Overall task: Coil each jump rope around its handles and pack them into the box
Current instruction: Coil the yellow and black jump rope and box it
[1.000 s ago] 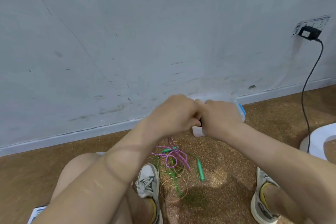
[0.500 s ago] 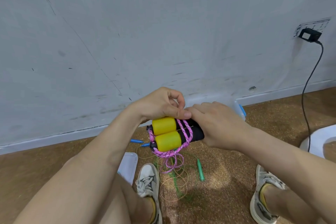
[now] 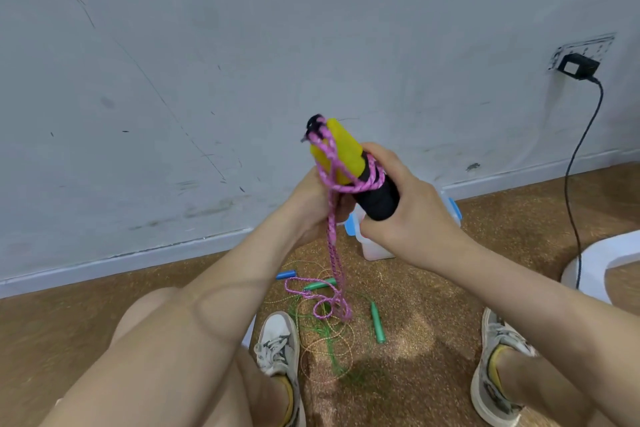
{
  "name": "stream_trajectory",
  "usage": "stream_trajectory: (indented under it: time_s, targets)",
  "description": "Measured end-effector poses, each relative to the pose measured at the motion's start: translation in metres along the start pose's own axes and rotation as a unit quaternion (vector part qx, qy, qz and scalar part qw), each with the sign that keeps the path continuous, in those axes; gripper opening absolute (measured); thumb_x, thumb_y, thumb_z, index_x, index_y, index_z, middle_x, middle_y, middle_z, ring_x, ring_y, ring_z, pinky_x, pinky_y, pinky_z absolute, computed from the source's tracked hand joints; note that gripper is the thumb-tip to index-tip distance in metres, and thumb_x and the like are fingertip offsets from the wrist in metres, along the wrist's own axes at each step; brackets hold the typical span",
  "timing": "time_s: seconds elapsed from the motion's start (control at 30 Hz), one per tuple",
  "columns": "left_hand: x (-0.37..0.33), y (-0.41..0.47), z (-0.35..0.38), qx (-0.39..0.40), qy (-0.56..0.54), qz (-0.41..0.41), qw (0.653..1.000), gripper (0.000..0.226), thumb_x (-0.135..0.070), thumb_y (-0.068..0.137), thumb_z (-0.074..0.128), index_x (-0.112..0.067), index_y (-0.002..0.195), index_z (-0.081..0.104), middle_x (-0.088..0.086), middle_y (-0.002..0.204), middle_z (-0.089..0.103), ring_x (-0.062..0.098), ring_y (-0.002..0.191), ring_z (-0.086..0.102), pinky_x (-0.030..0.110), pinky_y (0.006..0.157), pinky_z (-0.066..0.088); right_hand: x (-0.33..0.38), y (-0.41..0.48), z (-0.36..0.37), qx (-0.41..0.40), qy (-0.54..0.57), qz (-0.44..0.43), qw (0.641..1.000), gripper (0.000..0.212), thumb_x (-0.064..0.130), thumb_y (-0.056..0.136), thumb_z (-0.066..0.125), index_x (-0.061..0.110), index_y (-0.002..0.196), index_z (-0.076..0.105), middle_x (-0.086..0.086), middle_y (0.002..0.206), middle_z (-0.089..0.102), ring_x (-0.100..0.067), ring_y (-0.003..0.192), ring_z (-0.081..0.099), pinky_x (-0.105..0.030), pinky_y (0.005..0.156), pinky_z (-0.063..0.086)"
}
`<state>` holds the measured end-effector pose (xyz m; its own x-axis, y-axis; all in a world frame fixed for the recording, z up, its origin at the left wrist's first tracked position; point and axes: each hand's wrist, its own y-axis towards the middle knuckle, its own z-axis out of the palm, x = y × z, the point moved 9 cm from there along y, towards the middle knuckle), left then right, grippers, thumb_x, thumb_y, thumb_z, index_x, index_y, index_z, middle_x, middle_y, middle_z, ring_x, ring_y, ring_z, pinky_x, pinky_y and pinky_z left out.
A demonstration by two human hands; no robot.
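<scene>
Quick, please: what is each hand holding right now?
Left hand: holds the pink rope.
Right hand: grips the handles, black ends.

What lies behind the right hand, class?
A white box sits behind the right hand; the hand covers most of it, so its contents cannot be seen.

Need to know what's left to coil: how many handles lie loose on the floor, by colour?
Green handles: 2
Blue handles: 1
Total: 3 on the floor, not counting the yellow-and-black handles gripped in the right hand.
</scene>
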<state>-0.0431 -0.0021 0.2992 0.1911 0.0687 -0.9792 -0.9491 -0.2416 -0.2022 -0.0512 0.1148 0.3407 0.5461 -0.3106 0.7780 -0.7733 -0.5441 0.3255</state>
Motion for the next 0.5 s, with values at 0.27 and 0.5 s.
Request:
stream_trajectory:
  time_s: [0.27,0.5]
  targets:
    - [-0.002,-0.002,0.024,0.064,0.270,0.066,0.958,0.028,-0.014,0.099,0.039,-0.016,0.078,0.057,-0.007,0.045,0.037,0.008,0.038,0.031,0.022,0.042,0.025,-0.051,0.015,-0.030,-0.088,0.034,0.158,0.983,0.059,0.009,0.069,0.070,0.033,0.113,0.039,0.005,0.075,0.053,-0.021,0.061,0.051,-0.029,0.052,0.040]
    - [-0.045,-0.028,0.023,0.046,0.647,0.278,0.709,0.024,-0.035,0.094,0.050,-0.017,0.081,0.062,-0.002,0.064,0.053,0.026,0.072,0.055,0.037,0.060,0.041,-0.053,0.025,-0.038,-0.030,-0.423,0.051,0.904,0.060,0.024,0.079,0.066,0.024,0.127,0.030,-0.008,0.088,0.057,-0.036,0.076,0.061,-0.034,0.056,0.036]
